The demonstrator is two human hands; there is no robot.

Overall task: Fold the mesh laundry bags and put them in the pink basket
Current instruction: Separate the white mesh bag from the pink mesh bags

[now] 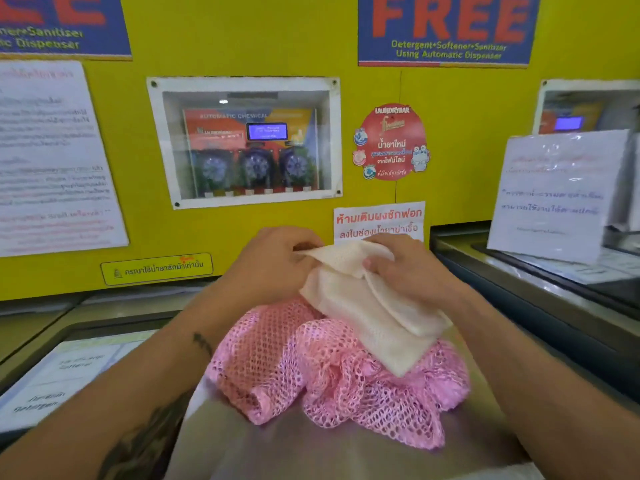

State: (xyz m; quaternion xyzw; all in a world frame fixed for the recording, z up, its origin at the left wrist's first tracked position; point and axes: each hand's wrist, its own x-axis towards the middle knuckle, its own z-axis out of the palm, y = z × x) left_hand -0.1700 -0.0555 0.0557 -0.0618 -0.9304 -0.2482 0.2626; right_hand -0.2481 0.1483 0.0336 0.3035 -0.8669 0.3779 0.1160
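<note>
Head view, nearest first: two bare forearms reach in from the lower corners toward the middle of the frame. Just beyond them a heap of pink mesh laundry bags (332, 375) lies crumpled on the steel bench (311, 452); it looks like two bags bunched together, though the tangle makes the count uncertain. They appear unfolded, probably waiting their turn.

Above and partly on that heap is one cream mesh bag (367, 306), already doubled over into layers. The left hand (273, 261) pinches its upper edge with curled fingers, and the right hand (412, 268) has its grip curled round the fold on the other side, thumb pressed onto the cloth. Holding both top corners raised lets the rest hang and drape flat, which I judge is meant to line up the edges for the next fold.

The pink basket is not in view, so where the folded bag will go cannot be told.

Farthest back, the yellow wall (467, 133) carries one windowed dispenser panel (244, 142) with three round pumps, a second panel partly visible at right, and two blue FREE posters.
</note>
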